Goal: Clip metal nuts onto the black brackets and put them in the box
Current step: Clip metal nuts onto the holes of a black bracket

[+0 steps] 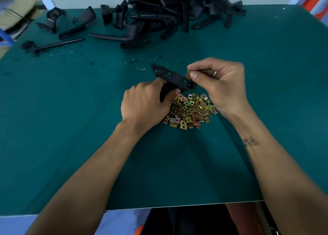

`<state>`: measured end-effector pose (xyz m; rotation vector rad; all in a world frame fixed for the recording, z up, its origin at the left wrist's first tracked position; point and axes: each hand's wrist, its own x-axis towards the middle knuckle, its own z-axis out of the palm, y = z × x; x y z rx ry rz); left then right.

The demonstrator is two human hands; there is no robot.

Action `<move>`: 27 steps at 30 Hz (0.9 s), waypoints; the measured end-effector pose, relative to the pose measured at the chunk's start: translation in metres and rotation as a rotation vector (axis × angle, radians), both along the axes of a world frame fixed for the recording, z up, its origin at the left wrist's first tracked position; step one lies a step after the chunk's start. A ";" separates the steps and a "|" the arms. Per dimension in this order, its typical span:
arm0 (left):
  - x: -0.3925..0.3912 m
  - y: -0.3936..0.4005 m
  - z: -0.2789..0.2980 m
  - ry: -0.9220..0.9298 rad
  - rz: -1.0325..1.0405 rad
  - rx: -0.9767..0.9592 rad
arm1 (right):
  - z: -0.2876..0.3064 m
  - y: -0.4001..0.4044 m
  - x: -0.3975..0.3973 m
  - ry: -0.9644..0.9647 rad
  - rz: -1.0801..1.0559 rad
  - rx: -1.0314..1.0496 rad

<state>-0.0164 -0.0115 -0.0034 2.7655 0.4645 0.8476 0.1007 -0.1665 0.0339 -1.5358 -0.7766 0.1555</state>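
My left hand (145,106) grips a black bracket (173,77) by its lower stem, holding it just above the table; its flat plate with several holes faces up. My right hand (218,82) pinches a small brass-coloured metal nut (188,74) between thumb and forefinger, right at the plate's far right edge. A heap of metal nuts (190,111) in gold, green and copper tints lies on the green mat under and between my hands. No box can be made out for certain.
A large pile of black brackets (174,9) sits at the back centre of the green table (71,128). More loose black parts (71,25) lie at the back left, with plastic shavings scattered around. A cardboard carton (16,9) shows off the table's far left corner.
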 end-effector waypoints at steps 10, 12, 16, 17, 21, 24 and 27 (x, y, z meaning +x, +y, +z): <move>0.000 -0.001 0.002 0.014 -0.013 0.000 | -0.002 0.006 -0.004 0.112 -0.027 0.024; 0.000 0.000 0.002 0.024 -0.006 0.003 | -0.003 0.006 -0.003 0.169 -0.023 0.040; -0.001 -0.001 0.003 0.036 0.008 -0.008 | -0.002 0.006 -0.003 0.231 -0.012 0.061; -0.001 -0.001 0.003 0.035 0.007 -0.013 | -0.002 0.006 -0.003 0.230 -0.017 0.065; -0.001 0.000 0.003 0.043 0.015 -0.009 | -0.002 0.008 -0.006 0.215 -0.033 0.084; -0.001 0.000 0.003 0.053 0.018 -0.011 | -0.002 0.009 -0.006 0.202 -0.026 0.064; -0.001 -0.002 0.004 0.053 0.005 0.000 | -0.003 0.008 -0.005 0.163 -0.028 0.037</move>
